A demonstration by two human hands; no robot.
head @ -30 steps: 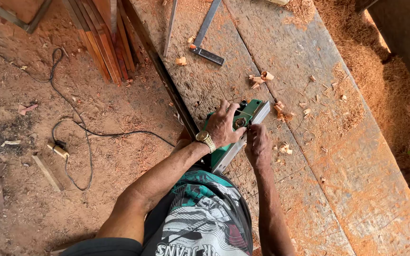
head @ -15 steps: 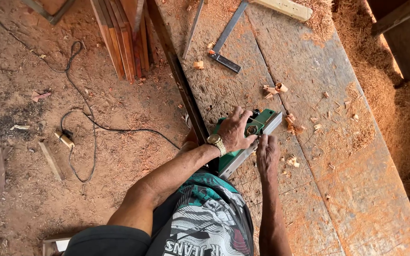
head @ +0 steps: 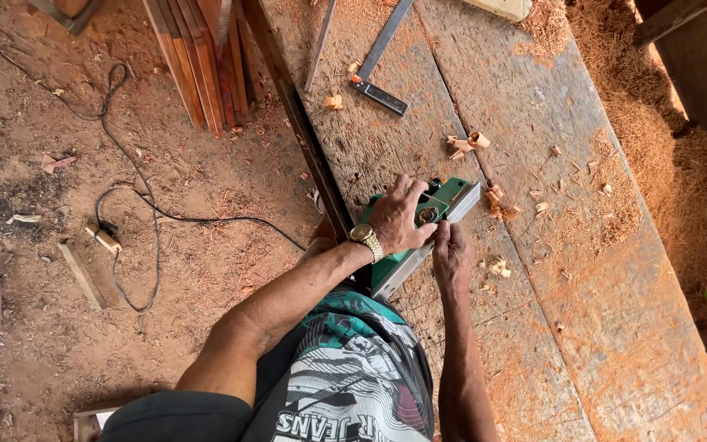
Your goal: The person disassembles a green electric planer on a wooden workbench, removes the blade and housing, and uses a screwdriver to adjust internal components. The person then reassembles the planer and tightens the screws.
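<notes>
Both hands on green electric planer (head: 419,233): left hand (head: 398,214) clamped on top, right hand (head: 450,255) gripping its side. Could gouge rough wooden table (head: 615,327) if tilted. Black cord (head: 149,209) trailing left, likely to snag.

Both forearms are bare from above the elbow down; no sleeves reach them. The left hand (head: 398,217) carries a wristwatch (head: 367,240) with a gold-coloured metal case and link band, seated just behind the hand at the wrist. The right hand (head: 452,255) carries no ring or band that can be seen. Below the watch, toward the bottom edge, the torso is covered by a printed shirt (head: 345,381) in teal, white, black and dark red. A dark garment edge, possibly a cap brim, lies left of the shirt.
</notes>
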